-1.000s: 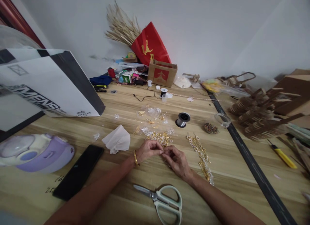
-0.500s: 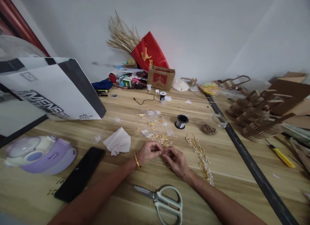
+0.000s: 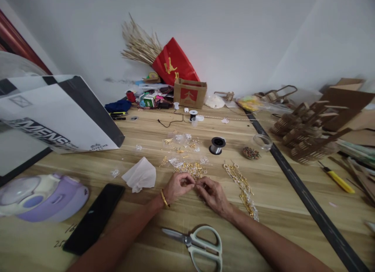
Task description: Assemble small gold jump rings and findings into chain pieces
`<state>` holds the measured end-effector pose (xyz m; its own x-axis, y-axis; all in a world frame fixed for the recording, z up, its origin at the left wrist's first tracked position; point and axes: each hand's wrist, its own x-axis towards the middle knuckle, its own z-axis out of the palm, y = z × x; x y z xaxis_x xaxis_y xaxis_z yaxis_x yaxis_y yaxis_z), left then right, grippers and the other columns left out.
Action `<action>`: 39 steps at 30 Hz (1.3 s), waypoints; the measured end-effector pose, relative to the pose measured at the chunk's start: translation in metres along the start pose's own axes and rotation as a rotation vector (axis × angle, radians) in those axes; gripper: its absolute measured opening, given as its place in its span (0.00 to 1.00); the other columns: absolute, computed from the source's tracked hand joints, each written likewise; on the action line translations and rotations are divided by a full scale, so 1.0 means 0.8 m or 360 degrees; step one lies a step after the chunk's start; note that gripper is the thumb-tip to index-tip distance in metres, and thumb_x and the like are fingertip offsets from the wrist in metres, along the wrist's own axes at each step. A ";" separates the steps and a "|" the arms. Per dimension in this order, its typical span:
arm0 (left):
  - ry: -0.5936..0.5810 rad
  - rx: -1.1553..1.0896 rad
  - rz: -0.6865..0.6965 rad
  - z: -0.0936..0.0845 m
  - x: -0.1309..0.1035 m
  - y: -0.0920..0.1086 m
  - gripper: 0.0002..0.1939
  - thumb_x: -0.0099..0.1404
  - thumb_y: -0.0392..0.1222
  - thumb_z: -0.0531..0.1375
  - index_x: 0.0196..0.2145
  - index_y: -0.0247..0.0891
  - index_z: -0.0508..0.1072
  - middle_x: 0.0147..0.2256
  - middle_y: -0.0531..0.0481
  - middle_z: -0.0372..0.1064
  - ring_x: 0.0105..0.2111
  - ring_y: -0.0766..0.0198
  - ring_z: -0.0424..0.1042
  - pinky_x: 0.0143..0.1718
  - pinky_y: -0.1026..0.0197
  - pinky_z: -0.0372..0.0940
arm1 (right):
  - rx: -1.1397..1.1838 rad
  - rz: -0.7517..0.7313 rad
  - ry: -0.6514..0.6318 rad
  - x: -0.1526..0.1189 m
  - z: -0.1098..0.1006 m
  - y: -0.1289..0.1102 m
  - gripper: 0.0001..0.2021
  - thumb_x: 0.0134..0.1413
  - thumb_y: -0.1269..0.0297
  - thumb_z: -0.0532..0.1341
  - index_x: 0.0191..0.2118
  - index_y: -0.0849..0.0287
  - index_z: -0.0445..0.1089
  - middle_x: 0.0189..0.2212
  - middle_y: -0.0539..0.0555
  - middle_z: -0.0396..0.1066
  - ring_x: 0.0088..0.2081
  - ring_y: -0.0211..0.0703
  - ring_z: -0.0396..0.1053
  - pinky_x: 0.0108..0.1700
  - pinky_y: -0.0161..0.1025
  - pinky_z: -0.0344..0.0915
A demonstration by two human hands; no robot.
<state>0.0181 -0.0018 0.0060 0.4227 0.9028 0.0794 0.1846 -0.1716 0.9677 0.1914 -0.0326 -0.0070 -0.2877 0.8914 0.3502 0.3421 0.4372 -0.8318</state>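
My left hand (image 3: 179, 187), with a gold bangle (image 3: 164, 198) at its wrist, pinches with thumb and forefinger. My right hand (image 3: 213, 194) meets it, its fingers also closed in a pinch. Whatever lies between the fingertips is too small to make out. Just beyond the hands is a pile of gold and silver beads and findings (image 3: 190, 168). To the right of my right hand lie gold and silver beaded strands (image 3: 242, 188). Scissors with pale green handles (image 3: 205, 242) rest below the hands, blades pointing left.
A tissue (image 3: 141, 175), a black phone (image 3: 94, 217) and a purple-and-cream container (image 3: 47, 197) lie to the left. Beyond are a wire spool (image 3: 217, 145), a dish of mixed beads (image 3: 251, 153) and a paper bag (image 3: 190, 93). Small woven baskets (image 3: 307, 137) and a yellow-handled tool (image 3: 339, 181) are at right.
The view has turned slightly, so the background things sit a little further left. Both hands stay together in nearly the same pinch.
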 end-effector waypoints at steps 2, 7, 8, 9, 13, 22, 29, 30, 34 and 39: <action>-0.0005 0.0011 0.0008 0.000 0.000 -0.001 0.01 0.52 0.33 0.61 0.25 0.33 0.72 0.26 0.49 0.71 0.28 0.66 0.69 0.32 0.66 0.64 | 0.0019 0.0009 -0.0001 0.000 0.000 0.000 0.10 0.59 0.62 0.54 0.31 0.61 0.67 0.23 0.51 0.67 0.23 0.36 0.62 0.25 0.31 0.60; -0.0008 0.0113 0.0066 0.001 0.001 -0.004 0.01 0.53 0.33 0.60 0.25 0.33 0.72 0.26 0.49 0.71 0.29 0.65 0.69 0.33 0.65 0.64 | 0.0062 0.0045 -0.0008 -0.001 0.000 0.004 0.08 0.58 0.63 0.55 0.34 0.61 0.68 0.24 0.51 0.67 0.24 0.36 0.62 0.26 0.31 0.60; -0.0008 0.0132 0.0077 0.002 0.001 -0.004 0.01 0.53 0.33 0.60 0.26 0.33 0.72 0.27 0.48 0.71 0.29 0.65 0.69 0.33 0.65 0.64 | 0.0067 0.0051 -0.0013 -0.001 0.000 0.005 0.08 0.58 0.63 0.55 0.34 0.61 0.68 0.24 0.51 0.67 0.24 0.36 0.62 0.26 0.31 0.59; -0.0006 0.0148 0.0085 0.002 0.001 -0.004 0.01 0.54 0.34 0.59 0.26 0.33 0.72 0.27 0.48 0.71 0.29 0.65 0.69 0.33 0.65 0.64 | 0.0073 0.0056 -0.0019 -0.001 0.000 0.006 0.08 0.58 0.63 0.55 0.34 0.61 0.68 0.24 0.51 0.67 0.24 0.36 0.61 0.26 0.31 0.59; -0.0001 0.0173 0.0104 0.003 0.001 -0.003 0.02 0.55 0.34 0.59 0.26 0.34 0.72 0.27 0.48 0.70 0.30 0.65 0.70 0.34 0.65 0.64 | 0.0095 0.0056 -0.0020 0.000 -0.001 0.007 0.08 0.58 0.64 0.55 0.33 0.61 0.68 0.23 0.50 0.65 0.23 0.35 0.61 0.25 0.31 0.58; 0.0049 0.0276 0.0146 0.003 0.000 -0.001 0.02 0.55 0.34 0.59 0.26 0.34 0.73 0.27 0.48 0.72 0.30 0.64 0.70 0.34 0.65 0.65 | 0.0165 0.0099 -0.0024 0.002 -0.002 0.007 0.08 0.57 0.63 0.56 0.30 0.62 0.66 0.22 0.48 0.62 0.23 0.34 0.59 0.26 0.31 0.56; 0.0062 0.0218 0.0155 0.003 0.001 0.000 0.03 0.55 0.35 0.61 0.27 0.33 0.74 0.28 0.47 0.73 0.30 0.64 0.71 0.35 0.64 0.65 | 0.0233 0.0175 -0.0022 0.004 -0.002 0.008 0.09 0.57 0.61 0.56 0.30 0.61 0.66 0.20 0.47 0.60 0.22 0.34 0.56 0.25 0.31 0.54; 0.0055 0.0185 0.0132 0.003 0.001 0.000 0.03 0.54 0.35 0.61 0.27 0.33 0.74 0.28 0.47 0.73 0.30 0.64 0.71 0.35 0.64 0.66 | 0.0247 0.0186 -0.0021 0.004 -0.002 0.008 0.09 0.57 0.61 0.56 0.30 0.61 0.65 0.20 0.47 0.60 0.22 0.33 0.56 0.24 0.31 0.53; 0.0041 0.0050 0.0009 0.004 0.002 -0.001 0.03 0.52 0.34 0.62 0.26 0.32 0.74 0.28 0.47 0.73 0.30 0.64 0.72 0.35 0.65 0.66 | 0.0307 0.0229 -0.0033 0.005 -0.002 0.006 0.10 0.56 0.60 0.56 0.30 0.62 0.65 0.19 0.46 0.58 0.21 0.33 0.54 0.23 0.31 0.52; 0.0049 -0.0148 -0.0179 0.004 0.003 0.000 0.05 0.49 0.36 0.64 0.26 0.32 0.73 0.27 0.49 0.73 0.29 0.65 0.71 0.34 0.65 0.66 | 0.0402 0.0266 -0.0050 0.005 -0.002 0.004 0.10 0.56 0.60 0.56 0.30 0.62 0.64 0.19 0.46 0.57 0.21 0.32 0.53 0.23 0.31 0.51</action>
<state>0.0220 -0.0007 0.0055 0.3763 0.9262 -0.0250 0.1455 -0.0324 0.9888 0.1929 -0.0274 -0.0077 -0.2748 0.9427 0.1890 0.1549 0.2374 -0.9590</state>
